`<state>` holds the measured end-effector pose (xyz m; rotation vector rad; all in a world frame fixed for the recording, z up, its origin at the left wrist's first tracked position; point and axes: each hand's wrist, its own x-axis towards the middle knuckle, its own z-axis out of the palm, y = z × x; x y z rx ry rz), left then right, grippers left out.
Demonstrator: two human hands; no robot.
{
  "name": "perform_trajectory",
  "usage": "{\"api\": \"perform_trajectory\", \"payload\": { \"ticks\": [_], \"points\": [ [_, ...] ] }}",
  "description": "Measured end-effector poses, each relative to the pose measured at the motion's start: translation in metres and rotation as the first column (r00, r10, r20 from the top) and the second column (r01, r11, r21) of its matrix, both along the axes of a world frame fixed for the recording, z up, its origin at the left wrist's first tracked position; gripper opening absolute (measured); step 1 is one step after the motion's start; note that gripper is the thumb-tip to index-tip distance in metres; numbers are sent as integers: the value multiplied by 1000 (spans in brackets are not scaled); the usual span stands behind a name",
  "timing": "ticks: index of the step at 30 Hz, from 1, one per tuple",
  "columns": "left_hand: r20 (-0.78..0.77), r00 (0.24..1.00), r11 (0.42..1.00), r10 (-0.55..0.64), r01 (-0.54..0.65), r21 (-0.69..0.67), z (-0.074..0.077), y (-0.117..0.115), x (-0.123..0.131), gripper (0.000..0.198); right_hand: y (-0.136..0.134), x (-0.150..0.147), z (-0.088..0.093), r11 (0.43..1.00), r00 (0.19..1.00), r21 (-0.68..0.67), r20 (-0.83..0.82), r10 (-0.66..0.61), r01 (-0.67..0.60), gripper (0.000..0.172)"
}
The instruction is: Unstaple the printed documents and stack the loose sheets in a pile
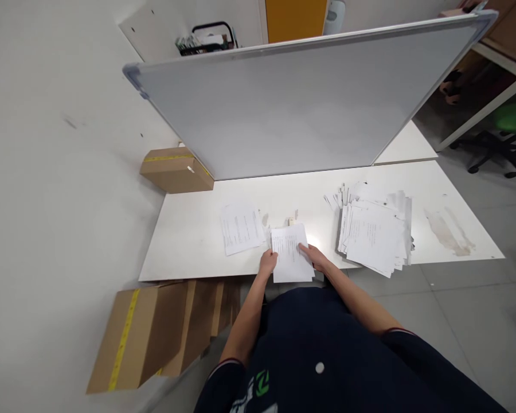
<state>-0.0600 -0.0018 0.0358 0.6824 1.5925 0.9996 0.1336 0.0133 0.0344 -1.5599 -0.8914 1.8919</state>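
Observation:
Between my two hands is a small stack of printed paper sheets [290, 258], held over the table's front edge. My left hand [268, 262] grips the stack's left side, thumb on top. On its right side my right hand [313, 256] is closed too, with the thumb on the top sheet and the other fingers hidden beneath. To the left lie some loose printed sheets [241, 230]. A thick, uneven pile of papers [372, 235] rests to the right. Just beyond the held sheets sits a small pale object [291, 221], too small to name.
A large whiteboard [275, 109] stands along the back of the white table [189, 241]. One cardboard box [176, 172] is at the table's far left corner. More cardboard boxes [129, 338] stand below on the left, by the wall. A green swivel chair [513, 120] is at far right.

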Motion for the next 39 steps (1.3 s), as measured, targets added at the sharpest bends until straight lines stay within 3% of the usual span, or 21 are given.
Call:
{"api": "perform_trajectory", "payload": {
  "ticks": [3, 7, 12, 16, 19, 26, 39],
  "points": [
    [-48, 999, 999, 18, -20, -42, -1, -1, -1, 14, -2, 0, 2, 999, 999, 53, 36, -11, 9, 30],
    [6, 1000, 998, 24, -23, -65, 10, -2, -5, 35, -3, -1, 9, 991, 999, 131, 48, 25, -32, 24],
    [212, 975, 989, -63, 32, 146, 41, 4, -8, 34, 2, 0, 33, 954, 994, 282, 76, 83, -102, 28],
    [129, 990, 962, -57, 20, 273, 70, 5, -3, 20, 8, 1, 52, 914, 992, 391, 109, 69, -106, 29],
    [6, 997, 929, -71, 64, 365, 80, 3, 5, 15, 11, 4, 58, 891, 990, 443, 131, 45, -99, 28],
    [31, 998, 927, -55, 39, 374, 69, 8, 18, 19, 11, 6, 48, 861, 988, 495, 151, 43, -113, 27],
    [25, 999, 964, -26, 19, 266, 58, 9, 17, 11, 14, 2, 27, 881, 976, 458, 215, 22, -121, 26]
  ]
}}
